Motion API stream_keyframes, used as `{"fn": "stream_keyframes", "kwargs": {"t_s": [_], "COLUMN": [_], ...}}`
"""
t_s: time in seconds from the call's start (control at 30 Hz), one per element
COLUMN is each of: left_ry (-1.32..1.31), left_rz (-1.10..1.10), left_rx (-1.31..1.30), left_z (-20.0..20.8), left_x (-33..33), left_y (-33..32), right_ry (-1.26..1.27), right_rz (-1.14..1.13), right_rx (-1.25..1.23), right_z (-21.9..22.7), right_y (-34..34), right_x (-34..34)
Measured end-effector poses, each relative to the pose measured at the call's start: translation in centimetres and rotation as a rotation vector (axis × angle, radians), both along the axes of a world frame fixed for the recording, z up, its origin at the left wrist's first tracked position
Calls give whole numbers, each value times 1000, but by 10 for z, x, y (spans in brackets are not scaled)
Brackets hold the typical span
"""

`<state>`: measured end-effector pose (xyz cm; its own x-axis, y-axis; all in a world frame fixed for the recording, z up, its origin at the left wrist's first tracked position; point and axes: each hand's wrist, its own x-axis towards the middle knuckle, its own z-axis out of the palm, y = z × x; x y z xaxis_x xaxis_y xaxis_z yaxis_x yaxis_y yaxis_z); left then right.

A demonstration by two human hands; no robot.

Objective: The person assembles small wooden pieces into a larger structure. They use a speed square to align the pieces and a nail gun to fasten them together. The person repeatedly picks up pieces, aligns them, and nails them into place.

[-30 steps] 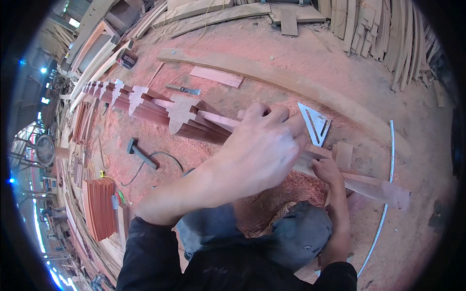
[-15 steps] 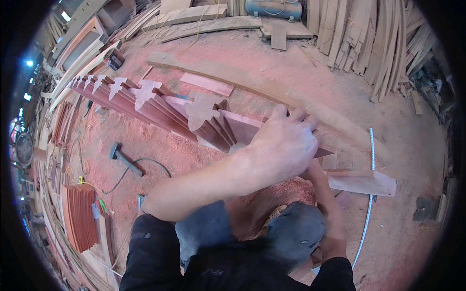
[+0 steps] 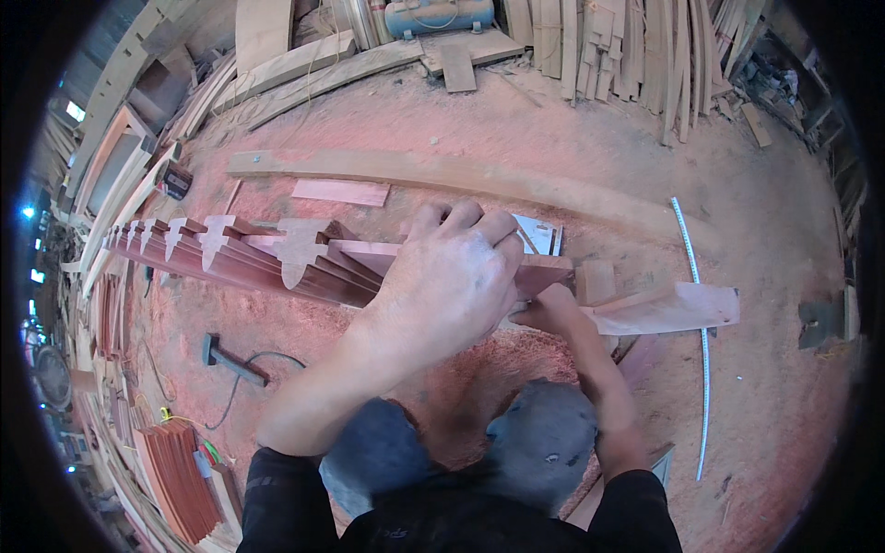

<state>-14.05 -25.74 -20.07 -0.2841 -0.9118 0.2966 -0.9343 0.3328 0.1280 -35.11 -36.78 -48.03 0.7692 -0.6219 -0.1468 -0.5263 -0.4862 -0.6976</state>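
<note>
My left hand (image 3: 456, 267) is over a reddish-brown board (image 3: 544, 272), its fingers curled down across the far edge. The board's right end sticks out past that hand. Below this end is my right hand (image 3: 553, 313), fingers bent together; what they hold, if anything, is hidden. Running left from the board is a row of moulded reddish wooden pieces (image 3: 309, 251) with pale, stepped end faces. Just behind my left hand lies a flat silvery metal piece (image 3: 542, 232), partly covered.
A wooden block (image 3: 597, 281) and a pale board (image 3: 664, 309) sit right of my hands, with a thin striped rod (image 3: 693, 276) crossing there. A hammer (image 3: 230, 361) and stacked red slats (image 3: 175, 479) lie left. A long plank (image 3: 396, 169) lies beyond; a blue tank (image 3: 441, 17) stands farther back.
The view has shifted, so the scene sits farther left and the row of pieces lies more level. My right hand, mostly hidden before, now shows below the board's end. My left hand stays on the board.
</note>
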Motion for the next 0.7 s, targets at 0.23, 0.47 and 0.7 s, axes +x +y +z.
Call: {"fn": "stream_keyframes", "kwargs": {"t_s": [0.23,0.47,0.7], "left_ry": [335,338,289], "left_rz": [-67,212,1274], "left_rx": [-26,-536,-145], "left_z": [15,17,-184], "left_x": [7,98,189], "left_y": [2,131,381], "right_ry": [-75,88,25], "right_rz": [-9,25,8], "right_rx": [-80,-121,63], "right_z": [0,17,10], "right_y": [3,9,16], "right_x": [5,1,-13]}}
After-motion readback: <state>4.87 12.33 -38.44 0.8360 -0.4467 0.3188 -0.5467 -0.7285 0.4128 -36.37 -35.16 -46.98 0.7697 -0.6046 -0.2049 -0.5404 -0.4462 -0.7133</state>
